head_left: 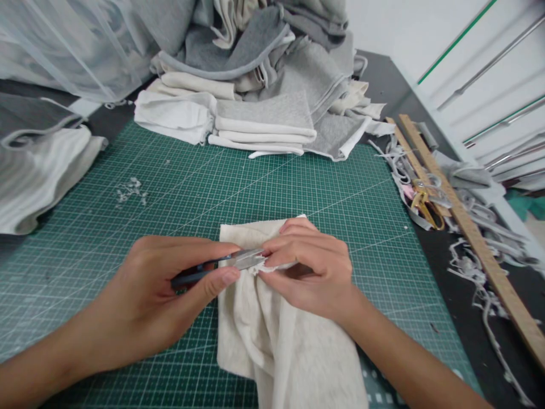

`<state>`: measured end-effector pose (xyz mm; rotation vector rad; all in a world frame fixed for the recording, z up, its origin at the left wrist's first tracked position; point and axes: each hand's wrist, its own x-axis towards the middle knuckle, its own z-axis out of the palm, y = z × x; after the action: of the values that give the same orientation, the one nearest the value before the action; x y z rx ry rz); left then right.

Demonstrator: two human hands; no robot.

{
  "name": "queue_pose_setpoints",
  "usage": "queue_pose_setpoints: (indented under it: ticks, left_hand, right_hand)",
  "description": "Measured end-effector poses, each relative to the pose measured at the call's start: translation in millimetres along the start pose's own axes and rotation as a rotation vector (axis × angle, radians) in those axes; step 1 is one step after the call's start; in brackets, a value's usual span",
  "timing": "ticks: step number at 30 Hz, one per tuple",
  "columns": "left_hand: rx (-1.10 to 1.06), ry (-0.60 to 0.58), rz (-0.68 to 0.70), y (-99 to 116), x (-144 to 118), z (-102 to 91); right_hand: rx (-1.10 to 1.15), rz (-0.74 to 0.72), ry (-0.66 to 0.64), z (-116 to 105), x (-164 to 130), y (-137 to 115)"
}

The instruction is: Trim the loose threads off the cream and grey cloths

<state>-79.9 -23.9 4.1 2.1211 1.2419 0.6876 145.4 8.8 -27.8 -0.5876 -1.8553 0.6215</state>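
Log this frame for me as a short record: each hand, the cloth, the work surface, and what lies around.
Left hand: grips dark-handled snips, blades pointing toward the right hand
Right hand: pinches the cream cloth near its frayed edge
Blade tips: at that frayed edge, close to the right fingertips
Surface: green gridded cutting mat
Mat, left: small white scraps
Far side: piled folded fabric
Right side: long wooden strip, fabric trimmings
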Motion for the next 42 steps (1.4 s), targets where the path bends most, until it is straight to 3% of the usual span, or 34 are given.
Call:
queue_pose_setpoints:
  ticks: [15, 22, 42]
  left_hand:
    - [-0.017, -0.026, 0.006, -1.4, 0.9, -0.4]
    - [-0.019, -0.018, -0.068, 2.7, 0.2, -0.5]
    - [-0.023, -0.005, -0.037, -1.5, 4.7, -1.6]
  right_hand:
    - [-0.055, 0.002, -0.002, -0.1, -0.1, -1.0]
    - [-0.052, -0.014, -0.008, -0.3, -0.7, -0.3]
    - [-0.064, 0.003, -0.008, 0.1, -1.9, 1.3]
